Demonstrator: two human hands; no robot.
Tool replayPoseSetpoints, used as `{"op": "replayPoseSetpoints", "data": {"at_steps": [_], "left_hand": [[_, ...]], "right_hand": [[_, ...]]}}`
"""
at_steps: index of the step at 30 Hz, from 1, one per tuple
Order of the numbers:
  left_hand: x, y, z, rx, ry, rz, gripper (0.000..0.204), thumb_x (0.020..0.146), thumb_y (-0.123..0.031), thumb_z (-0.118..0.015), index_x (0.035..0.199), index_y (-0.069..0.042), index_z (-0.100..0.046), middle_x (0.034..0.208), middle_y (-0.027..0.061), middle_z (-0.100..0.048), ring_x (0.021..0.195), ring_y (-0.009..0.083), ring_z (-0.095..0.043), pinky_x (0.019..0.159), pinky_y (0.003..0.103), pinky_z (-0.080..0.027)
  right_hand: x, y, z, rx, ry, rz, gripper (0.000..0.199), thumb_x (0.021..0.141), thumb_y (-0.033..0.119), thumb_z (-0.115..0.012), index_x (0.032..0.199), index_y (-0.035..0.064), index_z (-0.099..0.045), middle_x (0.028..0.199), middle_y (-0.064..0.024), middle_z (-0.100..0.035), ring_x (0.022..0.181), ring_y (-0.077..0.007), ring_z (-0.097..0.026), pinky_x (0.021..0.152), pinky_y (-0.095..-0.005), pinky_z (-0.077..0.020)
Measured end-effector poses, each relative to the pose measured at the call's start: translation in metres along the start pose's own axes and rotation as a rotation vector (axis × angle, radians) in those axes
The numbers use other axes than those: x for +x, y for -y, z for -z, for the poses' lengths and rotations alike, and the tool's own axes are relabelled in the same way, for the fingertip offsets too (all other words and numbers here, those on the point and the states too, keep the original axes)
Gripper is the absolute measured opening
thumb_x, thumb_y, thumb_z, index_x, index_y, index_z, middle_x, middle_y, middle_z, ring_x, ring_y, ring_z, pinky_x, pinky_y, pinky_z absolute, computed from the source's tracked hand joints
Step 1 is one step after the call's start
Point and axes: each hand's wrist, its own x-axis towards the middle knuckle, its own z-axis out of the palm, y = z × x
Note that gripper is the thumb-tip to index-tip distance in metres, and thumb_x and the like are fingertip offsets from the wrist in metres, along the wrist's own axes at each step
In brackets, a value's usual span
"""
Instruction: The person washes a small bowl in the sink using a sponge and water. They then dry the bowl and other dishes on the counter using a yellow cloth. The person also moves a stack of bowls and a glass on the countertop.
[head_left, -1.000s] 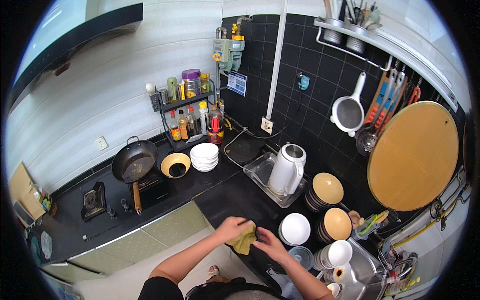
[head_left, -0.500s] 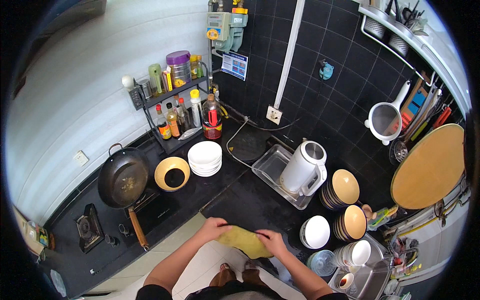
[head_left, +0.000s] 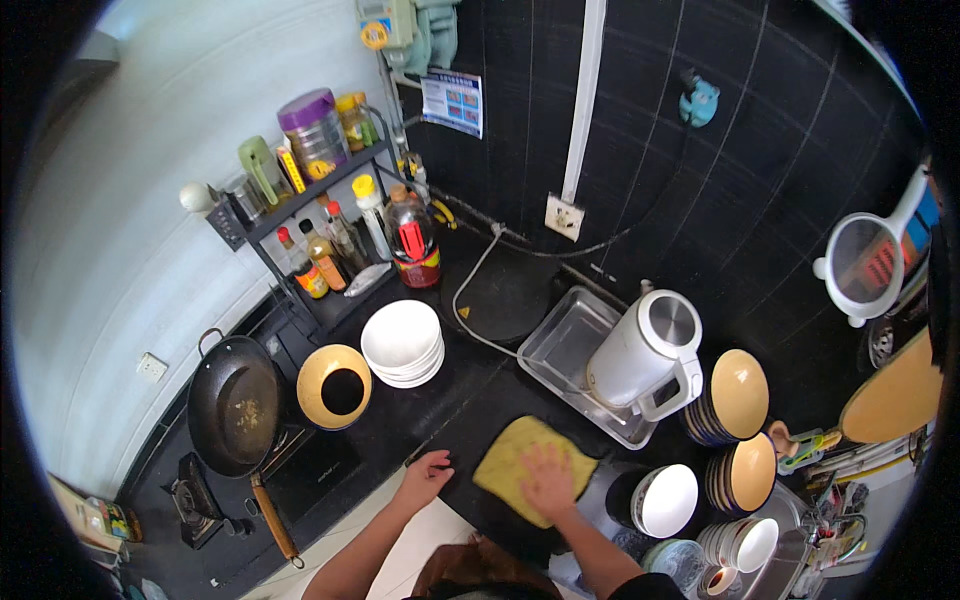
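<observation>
A yellow cloth [head_left: 503, 462] lies spread on the black counter, left of the white bowls. My right hand [head_left: 549, 482] rests flat on it with the fingers spread, pressing on its right half. Off to the left, my left hand [head_left: 424, 481] hovers by the counter's front edge, apart from the cloth. It holds nothing, and its fingers are loosely bent and apart.
Behind the cloth a white electric kettle [head_left: 650, 345] stands on a metal tray [head_left: 570, 340]. Stacked bowls [head_left: 740, 392] line the right side by the sink [head_left: 795, 505]. White bowls [head_left: 402, 340], a yellow bowl [head_left: 318, 385] and a wok [head_left: 235, 415] stand to the left.
The cloth went from being stretched between both hands to lying on the counter. My left hand let go of it and my right hand flattened onto it. The view moved closer to the counter.
</observation>
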Motion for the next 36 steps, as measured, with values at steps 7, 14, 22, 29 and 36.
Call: {"op": "replayPoseSetpoints", "data": {"at_steps": [7, 14, 22, 29, 36], "left_hand": [[0.028, 0.018, 0.008, -0.199, 0.082, 0.128, 0.032, 0.081, -0.01, -0.057, 0.112, -0.004, -0.051, 0.097, 0.0071, -0.06, 0.077, 0.0119, -0.057, 0.064, 0.025, -0.045], [0.058, -0.013, 0.021, -0.208, 0.09, 0.168, 0.028, 0.081, -0.003, -0.054, 0.108, 0.0, -0.051, 0.094, 0.0093, -0.06, 0.078, 0.0132, -0.058, 0.071, 0.024, -0.046], [0.06, -0.013, 0.045, -0.228, 0.08, 0.23, 0.023, 0.081, -0.003, -0.054, 0.104, 0.0, -0.054, 0.091, 0.0082, -0.061, 0.076, 0.0116, -0.057, 0.066, 0.022, -0.045], [0.064, 0.0, 0.039, -0.281, 0.159, 0.231, 0.022, 0.082, -0.008, -0.055, 0.104, -0.002, -0.055, 0.092, 0.0067, -0.061, 0.074, 0.011, -0.057, 0.064, 0.022, -0.044], [0.07, 0.005, 0.04, -0.234, 0.194, 0.2, 0.023, 0.082, -0.008, -0.054, 0.104, -0.002, -0.054, 0.093, 0.0072, -0.061, 0.075, 0.0119, -0.057, 0.064, 0.023, -0.045]], "right_hand": [[0.055, -0.044, -0.006, -0.036, -0.007, -0.275, 0.06, 0.077, 0.033, -0.052, 0.128, 0.0065, -0.033, 0.135, -0.015, -0.027, 0.122, -0.0345, -0.026, 0.099, -0.053, -0.0162], [0.212, 0.019, -0.049, 0.059, -0.105, -0.098, 0.055, 0.083, 0.032, -0.045, 0.129, 0.0071, -0.031, 0.134, -0.0118, -0.029, 0.121, -0.0287, -0.029, 0.101, -0.0455, -0.0168], [0.181, -0.011, -0.031, 0.161, -0.016, -0.115, 0.051, 0.083, 0.028, -0.045, 0.128, 0.0077, -0.034, 0.135, -0.0105, -0.029, 0.124, -0.0279, -0.026, 0.103, -0.0391, -0.0189], [0.03, -0.043, -0.013, -0.139, -0.257, -0.566, 0.051, 0.079, 0.025, -0.048, 0.121, -0.0014, -0.039, 0.125, -0.0219, -0.038, 0.12, -0.0368, -0.029, 0.101, -0.042, -0.0209], [-0.018, -0.001, -0.045, -0.302, -0.274, -1.003, 0.061, 0.082, 0.026, -0.043, 0.132, -0.0022, -0.02, 0.137, -0.0223, -0.018, 0.128, -0.0367, -0.014, 0.103, -0.0469, -0.0092]]}}
